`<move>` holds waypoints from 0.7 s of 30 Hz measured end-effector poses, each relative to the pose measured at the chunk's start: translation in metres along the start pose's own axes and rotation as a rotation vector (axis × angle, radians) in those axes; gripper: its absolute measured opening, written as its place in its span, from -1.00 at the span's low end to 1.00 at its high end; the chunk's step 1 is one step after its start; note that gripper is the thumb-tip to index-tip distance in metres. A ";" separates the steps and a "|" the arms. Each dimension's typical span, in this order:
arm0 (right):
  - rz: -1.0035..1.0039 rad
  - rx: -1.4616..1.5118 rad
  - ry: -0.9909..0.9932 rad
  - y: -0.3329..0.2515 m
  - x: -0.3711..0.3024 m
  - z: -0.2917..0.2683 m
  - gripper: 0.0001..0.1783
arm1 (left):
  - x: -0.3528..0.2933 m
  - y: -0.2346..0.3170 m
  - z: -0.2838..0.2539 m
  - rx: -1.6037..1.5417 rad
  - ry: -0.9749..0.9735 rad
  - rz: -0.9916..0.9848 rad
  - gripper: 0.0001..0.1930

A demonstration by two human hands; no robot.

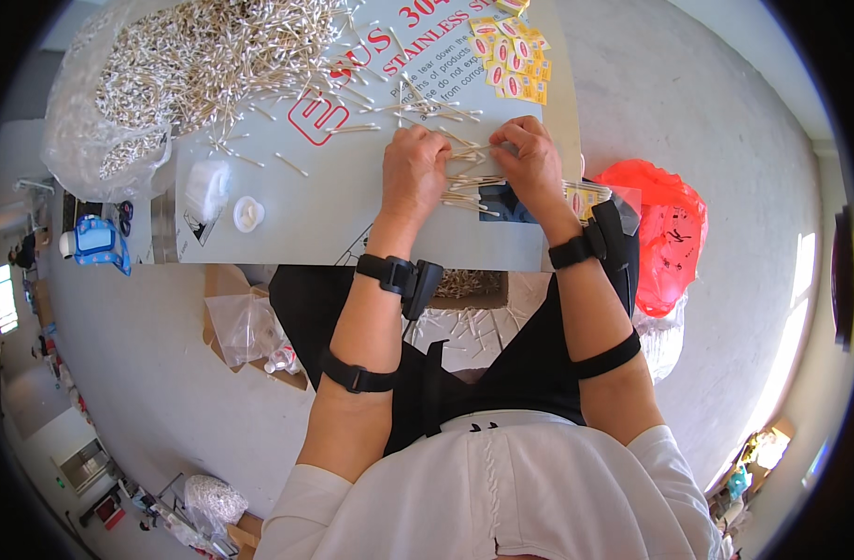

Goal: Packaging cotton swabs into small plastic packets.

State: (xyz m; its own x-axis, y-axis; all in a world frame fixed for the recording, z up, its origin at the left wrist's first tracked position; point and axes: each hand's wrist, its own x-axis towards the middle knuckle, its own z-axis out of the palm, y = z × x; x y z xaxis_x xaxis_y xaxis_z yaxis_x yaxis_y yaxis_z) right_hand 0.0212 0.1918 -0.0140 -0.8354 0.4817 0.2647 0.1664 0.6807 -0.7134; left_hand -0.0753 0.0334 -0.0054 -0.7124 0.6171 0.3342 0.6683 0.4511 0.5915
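Observation:
Both my hands work close together over the table's near right part. My left hand (414, 175) is closed, its fingertips pinched at the ends of some cotton swabs (466, 154). Facing it, my right hand (528, 166) pinches the other end of a swab between thumb and forefinger; its curled fingers partly hide what they hold. Just below the hands, a small row of cotton swabs (471, 198) lies across a dark blue patch (508, 203) on the tabletop. Beside my right wrist is a clear packet of swabs with a yellow label (584, 198), partly covered by the wrist.
A big heap of cotton swabs (221, 56) spills from a clear bag (72, 140) at the far left. Yellow labels (515, 58) lie far right. A white round container (248, 214) stands near the left edge. A red plastic bag (670, 233) hangs right of the table.

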 end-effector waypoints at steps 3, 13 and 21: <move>0.040 0.035 -0.040 0.004 0.002 0.002 -0.86 | 0.002 0.002 -0.007 -0.042 0.073 -0.003 -0.90; 0.018 0.024 -0.032 0.006 -0.001 0.000 -0.94 | -0.051 0.025 -0.041 -0.158 -0.232 -0.033 -0.75; -0.068 -0.149 -0.072 -0.017 0.001 0.002 -0.88 | -0.040 0.010 -0.008 0.324 -0.256 0.054 -0.29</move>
State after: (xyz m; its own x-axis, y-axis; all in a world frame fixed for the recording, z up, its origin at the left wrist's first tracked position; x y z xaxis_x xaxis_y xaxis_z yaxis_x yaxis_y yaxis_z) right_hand 0.0164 0.1789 -0.0029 -0.8820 0.3945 0.2578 0.1795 0.7870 -0.5903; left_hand -0.0413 0.0083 -0.0071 -0.6255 0.7674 0.1404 0.7651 0.5682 0.3028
